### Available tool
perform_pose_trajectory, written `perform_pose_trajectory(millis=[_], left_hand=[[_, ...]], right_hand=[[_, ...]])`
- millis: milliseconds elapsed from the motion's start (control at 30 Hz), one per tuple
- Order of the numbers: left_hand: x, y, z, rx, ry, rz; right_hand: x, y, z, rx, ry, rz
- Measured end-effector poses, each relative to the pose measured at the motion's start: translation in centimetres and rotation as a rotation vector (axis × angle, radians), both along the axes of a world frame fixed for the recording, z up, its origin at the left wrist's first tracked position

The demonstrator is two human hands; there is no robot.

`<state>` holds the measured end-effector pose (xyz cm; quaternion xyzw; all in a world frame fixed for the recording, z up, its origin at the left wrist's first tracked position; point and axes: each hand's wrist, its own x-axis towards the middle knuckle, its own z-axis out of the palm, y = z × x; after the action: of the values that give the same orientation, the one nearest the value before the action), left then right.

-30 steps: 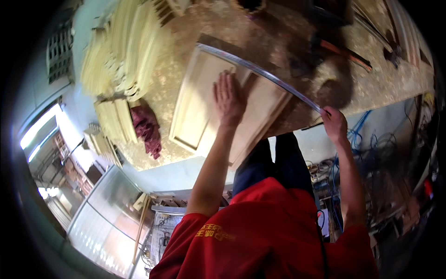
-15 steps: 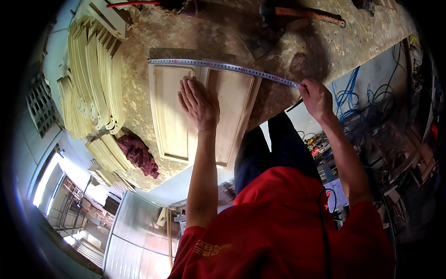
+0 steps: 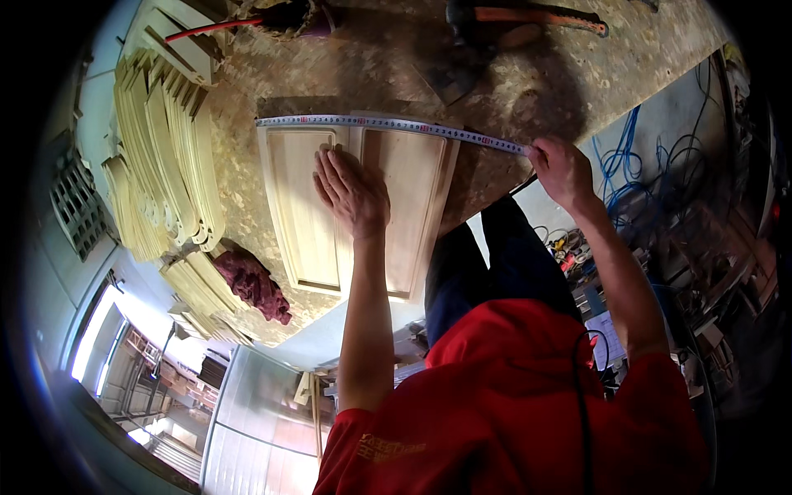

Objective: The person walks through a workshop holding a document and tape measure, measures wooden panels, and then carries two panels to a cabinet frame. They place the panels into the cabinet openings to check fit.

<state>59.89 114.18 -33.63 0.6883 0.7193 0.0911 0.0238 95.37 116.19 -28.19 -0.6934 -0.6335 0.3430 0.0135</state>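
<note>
A pale wooden panel [image 3: 301, 223] with two framed, recessed sections lies on the worn workbench [image 3: 235, 157]; I cannot tell if it is one piece or two. My left hand [image 3: 356, 198] rests on its middle, fingers stretched out and palm down. Across the panel's far edge runs a tape measure [image 3: 392, 124], its blade pulled out from the left corner to beyond the right side. At its right end my right hand [image 3: 563, 172] grips it, fingers closed, just off the bench edge. The tape's case does not show clearly.
Stacked curved wooden strips [image 3: 161, 148] lie left, with a crumpled maroon cloth [image 3: 252, 285] nearer me. A hammer [image 3: 536, 16] with an orange-and-black handle lies at the far side. Blue hoses [image 3: 619, 165] and clutter cover the floor at right.
The whole view has shifted slightly, with the bench now lower in the picture. Both hands keep their places on the panel and the tape.
</note>
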Motion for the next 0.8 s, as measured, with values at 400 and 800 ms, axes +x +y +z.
perform_pose_trajectory(millis=[400, 800], left_hand=[[-0.3, -0.2, -0.1, -0.037, 0.036, -0.014], [-0.4, -0.2, 0.0, -0.053, 0.018, -0.002]], right_hand=[[0.5, 1.4, 0.1, -0.172, -0.003, -0.009], [0.5, 1.9, 0.4, -0.199, 0.018, -0.007]])
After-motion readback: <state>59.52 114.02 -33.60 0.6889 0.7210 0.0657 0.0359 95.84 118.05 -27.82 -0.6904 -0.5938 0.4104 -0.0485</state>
